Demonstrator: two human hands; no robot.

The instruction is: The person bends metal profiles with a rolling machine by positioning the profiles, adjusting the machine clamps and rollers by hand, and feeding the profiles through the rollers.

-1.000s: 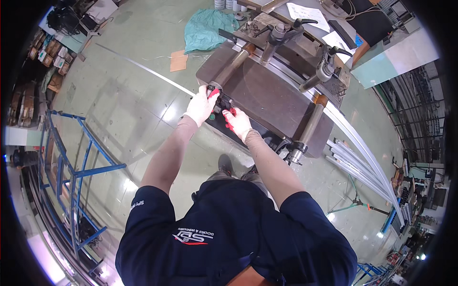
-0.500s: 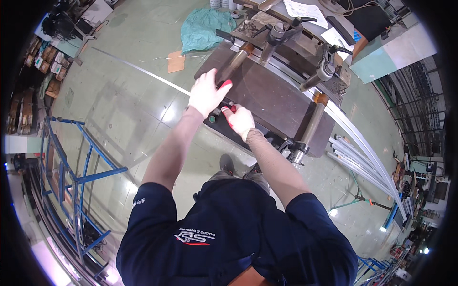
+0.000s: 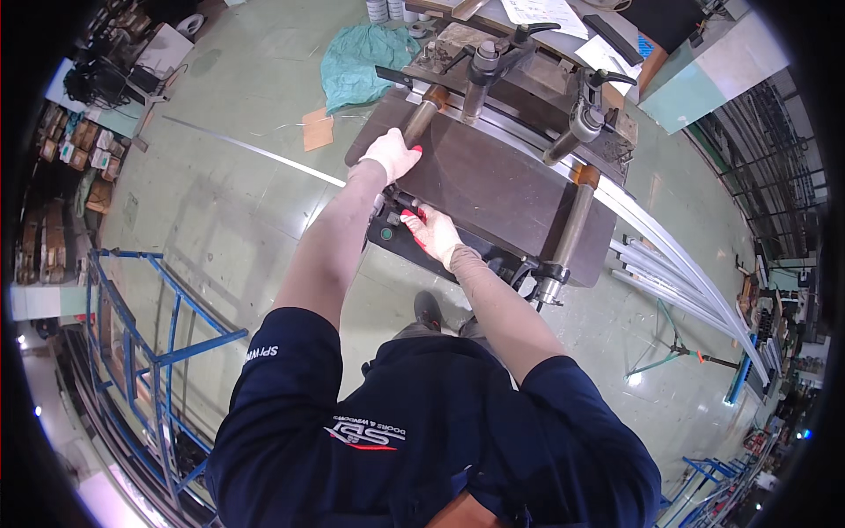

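Observation:
My left hand (image 3: 393,158), in a white glove with red fingertips, is curled round the left clamp cylinder (image 3: 422,116) of a dark machine table (image 3: 493,176). My right hand (image 3: 432,235), gloved alike, is bent at the table's near edge beside black fittings (image 3: 403,201). Its fingers look closed, but what lies inside them is hidden. A green button (image 3: 386,234) shows on the control panel just left of that hand. Light metal profiles (image 3: 502,130) run across the table's far side, under two upright clamps (image 3: 480,75) with black levers.
A right clamp cylinder (image 3: 576,216) lies across the table. Long profiles (image 3: 669,242) stretch off to the right; a thin strip (image 3: 255,150) extends left. A blue metal frame (image 3: 158,352) stands at left. A green plastic sheet (image 3: 365,66) and cardboard (image 3: 318,129) lie on the floor.
My left hand, with thumb spread apart before, has closed in on the left cylinder. My right hand has shifted slightly nearer to me. The whole view has moved a little.

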